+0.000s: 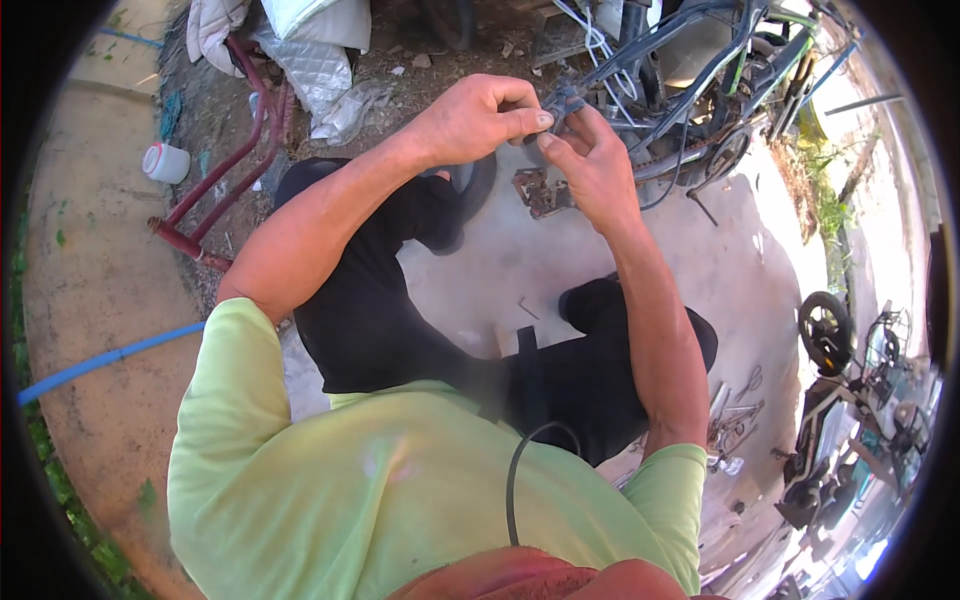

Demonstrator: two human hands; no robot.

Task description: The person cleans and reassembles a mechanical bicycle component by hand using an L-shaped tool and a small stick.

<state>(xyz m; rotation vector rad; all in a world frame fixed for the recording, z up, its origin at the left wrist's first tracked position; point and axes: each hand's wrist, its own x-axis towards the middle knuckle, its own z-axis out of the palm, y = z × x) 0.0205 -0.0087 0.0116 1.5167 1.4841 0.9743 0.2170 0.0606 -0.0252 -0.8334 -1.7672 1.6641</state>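
Observation:
My left hand [488,120] is closed, with thumb and fingertips pinching a small dark grey part [557,104]. From the other side my right hand [598,168] pinches the same part, its thumb close to my left thumb. The fingers cover much of the part, so its exact kind is not clear. Right behind the hands lies a bicycle [690,85] with a dark frame, chain and loose cables. A rusty pedal [541,192] shows just below my fingers. To the left of it is part of a dark tyre [478,188], near my shoe.
At the left lies a dark red bicycle frame [240,165], with a white tub [166,163] beside it. Silvery sheeting [315,75] lies beyond. A blue hose [110,357] crosses the left side. Tools [738,415] and piled bike parts [850,420] lie at the right.

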